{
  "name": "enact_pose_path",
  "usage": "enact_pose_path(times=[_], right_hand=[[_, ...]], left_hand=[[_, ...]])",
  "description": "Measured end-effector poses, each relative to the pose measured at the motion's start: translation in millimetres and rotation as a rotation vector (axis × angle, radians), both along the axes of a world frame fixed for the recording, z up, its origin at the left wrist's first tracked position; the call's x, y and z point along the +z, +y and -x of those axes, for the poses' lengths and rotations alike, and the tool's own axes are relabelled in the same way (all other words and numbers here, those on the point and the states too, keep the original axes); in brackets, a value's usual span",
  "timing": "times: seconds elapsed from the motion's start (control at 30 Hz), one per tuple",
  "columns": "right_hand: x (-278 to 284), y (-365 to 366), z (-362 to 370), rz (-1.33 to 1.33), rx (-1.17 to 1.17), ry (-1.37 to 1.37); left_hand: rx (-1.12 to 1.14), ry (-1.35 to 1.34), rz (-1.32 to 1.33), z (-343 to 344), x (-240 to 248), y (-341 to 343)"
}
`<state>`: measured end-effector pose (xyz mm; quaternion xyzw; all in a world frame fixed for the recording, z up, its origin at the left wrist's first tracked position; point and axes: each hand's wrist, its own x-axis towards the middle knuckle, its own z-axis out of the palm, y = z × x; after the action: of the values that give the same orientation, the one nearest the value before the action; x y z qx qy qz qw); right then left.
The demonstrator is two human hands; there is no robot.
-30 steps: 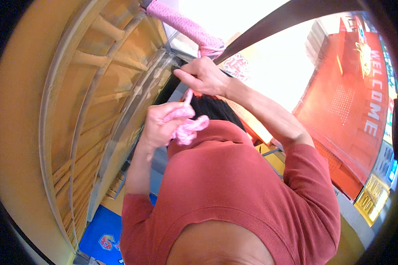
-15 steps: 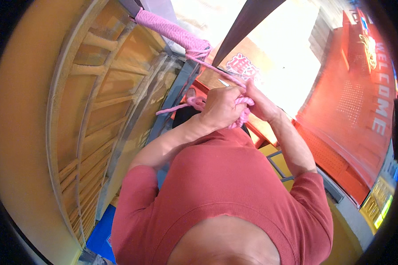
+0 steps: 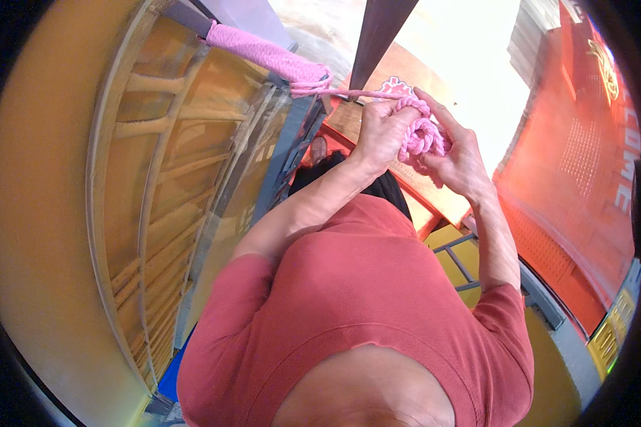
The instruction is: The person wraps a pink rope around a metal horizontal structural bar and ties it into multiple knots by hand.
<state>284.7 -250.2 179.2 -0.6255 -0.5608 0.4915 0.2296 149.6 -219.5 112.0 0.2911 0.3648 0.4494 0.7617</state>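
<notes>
A bundle of twisted pink rope (image 3: 421,134) is gathered between my two hands, looped over itself. My left hand (image 3: 383,136) grips its left side, with the thumb laid over the coils. Around the right side curl the fingers and thumb of my right hand (image 3: 464,158). One strand runs taut from the bundle leftward to a rail, which is wrapped in tight turns of pink rope (image 3: 267,55). A few looser turns sit at the near end of that wrapping.
Left of me stands a yellow-brown panel with metal bars (image 3: 153,128). A dark post (image 3: 381,43) rises beyond the rope. A red mat with pale lettering (image 3: 584,164) lies to the right, and a wooden board (image 3: 399,71) is ahead. Grey ladder-like bars (image 3: 457,265) show beside my right arm.
Both hands have moved up and to the right with the rope bundle, and the strand to the rail is flatter. My right hand has opened wider around the coils. The loose tail no longer shows.
</notes>
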Motion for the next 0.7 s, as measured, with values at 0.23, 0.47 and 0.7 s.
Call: enact_pose_path(times=[0.23, 0.47, 0.7], right_hand=[[-28, 18, -24, -0.005, -0.414, 0.252], [-67, 41, -23, 0.1, -0.864, 0.841], [-93, 71, -18, 0.106, -1.048, 0.928]], left_hand=[[0.006, 0.047, 0.016, -16, -16, 19], [-0.135, 0.619, -0.404, 56, -34, 23], [0.042, 1.175, -0.971, 156, -66, 73]])
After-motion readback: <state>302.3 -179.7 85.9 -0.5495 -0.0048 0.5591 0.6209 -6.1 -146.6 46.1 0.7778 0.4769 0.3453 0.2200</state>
